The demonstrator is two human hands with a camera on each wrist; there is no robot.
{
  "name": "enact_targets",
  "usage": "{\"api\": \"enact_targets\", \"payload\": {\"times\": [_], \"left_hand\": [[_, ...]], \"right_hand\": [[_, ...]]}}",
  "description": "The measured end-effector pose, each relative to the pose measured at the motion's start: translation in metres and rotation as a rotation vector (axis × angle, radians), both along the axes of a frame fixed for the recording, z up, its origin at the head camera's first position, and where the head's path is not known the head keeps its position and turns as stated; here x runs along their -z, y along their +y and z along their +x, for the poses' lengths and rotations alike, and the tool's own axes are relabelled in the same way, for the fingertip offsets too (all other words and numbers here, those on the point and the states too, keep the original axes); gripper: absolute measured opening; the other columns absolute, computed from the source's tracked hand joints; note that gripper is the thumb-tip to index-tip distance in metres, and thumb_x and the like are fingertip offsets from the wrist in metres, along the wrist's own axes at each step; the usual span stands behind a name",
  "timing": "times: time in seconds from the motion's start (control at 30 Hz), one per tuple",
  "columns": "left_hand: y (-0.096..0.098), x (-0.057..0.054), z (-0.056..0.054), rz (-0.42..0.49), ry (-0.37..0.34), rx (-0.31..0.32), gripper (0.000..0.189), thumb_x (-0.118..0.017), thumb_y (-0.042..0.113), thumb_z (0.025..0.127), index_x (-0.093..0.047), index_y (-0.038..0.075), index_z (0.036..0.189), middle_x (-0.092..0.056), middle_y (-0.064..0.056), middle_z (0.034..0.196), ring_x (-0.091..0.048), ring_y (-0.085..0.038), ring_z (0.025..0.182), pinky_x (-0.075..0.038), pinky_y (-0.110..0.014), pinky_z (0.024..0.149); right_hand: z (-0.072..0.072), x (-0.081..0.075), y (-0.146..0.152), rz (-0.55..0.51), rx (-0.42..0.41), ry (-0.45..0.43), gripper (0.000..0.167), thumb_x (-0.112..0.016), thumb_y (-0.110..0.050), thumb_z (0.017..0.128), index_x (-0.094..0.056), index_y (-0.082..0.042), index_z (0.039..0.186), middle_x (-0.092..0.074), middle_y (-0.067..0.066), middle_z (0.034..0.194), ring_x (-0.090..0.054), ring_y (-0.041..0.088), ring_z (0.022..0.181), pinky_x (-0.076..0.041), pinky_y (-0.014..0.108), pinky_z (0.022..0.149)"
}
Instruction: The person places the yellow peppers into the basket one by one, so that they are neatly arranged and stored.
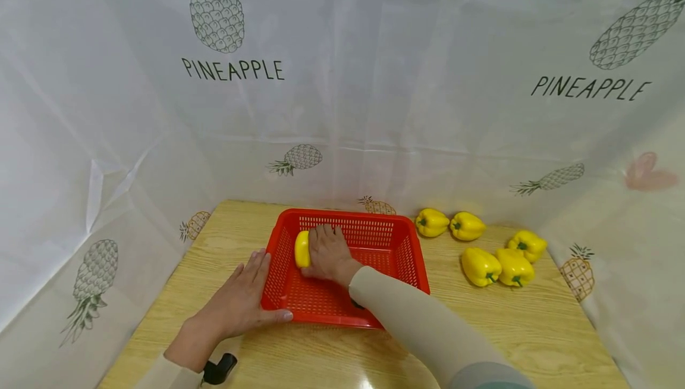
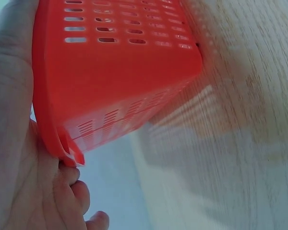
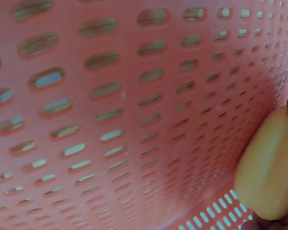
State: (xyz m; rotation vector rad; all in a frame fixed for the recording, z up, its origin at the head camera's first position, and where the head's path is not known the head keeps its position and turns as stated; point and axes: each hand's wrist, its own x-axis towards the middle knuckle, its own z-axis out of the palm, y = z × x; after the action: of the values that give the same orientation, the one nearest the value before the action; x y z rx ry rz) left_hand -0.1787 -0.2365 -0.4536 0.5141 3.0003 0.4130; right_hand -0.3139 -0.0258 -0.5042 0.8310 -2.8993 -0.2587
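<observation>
A red plastic basket [image 1: 412,240] with slotted walls stands on the wooden table. Inside it, by the left wall, my right hand [image 1: 329,255] grips a yellow bell pepper [image 1: 302,250]. In the right wrist view that pepper [image 3: 269,167] is held between thumb and fingertips, low against the perforated plastic. My left hand [image 1: 235,297] rests on the basket's near left corner, fingers straight along the left side and thumb on the front rim. The left wrist view has this hand [image 2: 19,158] against the rim, with part of the fingers hidden behind it.
Right of the basket lie several more yellow bell peppers: two at the back [image 1: 467,226] and a cluster [image 1: 481,267] nearer the right edge. A white curtain [image 1: 374,91] printed with pineapples surrounds the wooden table [image 1: 299,356].
</observation>
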Motion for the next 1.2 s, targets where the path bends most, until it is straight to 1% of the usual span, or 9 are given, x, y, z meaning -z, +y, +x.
{"api": "enact_targets", "payload": {"times": [0.27,0.53,0.73,0.93,1.03,1.1,1.2], "left_hand": [[0.001,-0.001,0.000,-0.027,0.015,-0.002,0.140,-0.049,0.098,0.077,-0.021,-0.009,0.164,-0.024,-0.029,0.171,-0.025,-0.046,0.159,-0.025,-0.066,0.127],[0.002,-0.001,0.002,-0.026,0.014,-0.003,0.140,-0.049,0.098,0.078,-0.021,-0.010,0.163,-0.024,-0.030,0.171,-0.025,-0.047,0.159,-0.026,-0.065,0.127],[0.002,-0.001,0.002,-0.017,0.004,-0.005,0.141,-0.050,0.098,0.077,-0.020,-0.010,0.164,-0.022,-0.030,0.171,-0.024,-0.047,0.159,-0.025,-0.065,0.127],[0.003,0.000,0.001,-0.014,-0.003,-0.005,0.141,-0.050,0.098,0.077,-0.019,-0.009,0.164,-0.022,-0.030,0.171,-0.024,-0.047,0.159,-0.025,-0.065,0.127],[0.003,0.000,0.001,-0.010,-0.006,-0.007,0.142,-0.050,0.098,0.077,-0.019,-0.009,0.164,-0.021,-0.030,0.172,-0.023,-0.046,0.159,-0.025,-0.065,0.127],[0.003,0.000,0.001,-0.006,-0.007,-0.010,0.141,-0.051,0.097,0.077,-0.019,-0.009,0.164,-0.021,-0.030,0.172,-0.023,-0.046,0.159,-0.025,-0.065,0.127],[0.003,0.000,0.001,0.000,-0.005,-0.010,0.141,-0.053,0.096,0.077,-0.019,-0.009,0.164,-0.021,-0.030,0.172,-0.024,-0.047,0.159,-0.024,-0.066,0.127]], "right_hand": [[0.002,0.000,0.000,-0.012,0.000,0.008,0.078,-0.060,-0.078,0.088,-0.050,-0.012,0.129,-0.055,0.006,0.112,-0.052,0.024,0.108,-0.049,0.044,0.099],[0.005,0.001,0.002,-0.011,-0.006,0.034,0.083,-0.058,-0.079,0.089,-0.049,-0.010,0.134,-0.057,0.007,0.117,-0.052,0.025,0.110,-0.051,0.045,0.101],[0.006,0.001,0.002,-0.006,-0.001,0.043,0.088,-0.058,-0.082,0.088,-0.048,-0.010,0.137,-0.056,0.007,0.116,-0.052,0.024,0.108,-0.050,0.043,0.097],[0.006,-0.001,0.004,-0.003,0.002,0.049,0.090,-0.057,-0.083,0.087,-0.047,-0.009,0.139,-0.056,0.006,0.117,-0.052,0.024,0.108,-0.050,0.042,0.097],[0.007,-0.006,0.006,0.001,-0.007,0.063,0.090,-0.056,-0.084,0.087,-0.048,-0.009,0.136,-0.056,0.006,0.116,-0.052,0.024,0.105,-0.050,0.041,0.093],[0.007,-0.012,0.008,0.014,-0.013,0.071,0.090,-0.055,-0.084,0.087,-0.049,-0.009,0.136,-0.057,0.007,0.117,-0.053,0.024,0.106,-0.050,0.041,0.092],[0.009,-0.026,0.013,0.040,-0.016,0.069,0.096,-0.053,-0.087,0.086,-0.048,-0.008,0.142,-0.058,0.007,0.123,-0.053,0.025,0.112,-0.049,0.043,0.097]]}}
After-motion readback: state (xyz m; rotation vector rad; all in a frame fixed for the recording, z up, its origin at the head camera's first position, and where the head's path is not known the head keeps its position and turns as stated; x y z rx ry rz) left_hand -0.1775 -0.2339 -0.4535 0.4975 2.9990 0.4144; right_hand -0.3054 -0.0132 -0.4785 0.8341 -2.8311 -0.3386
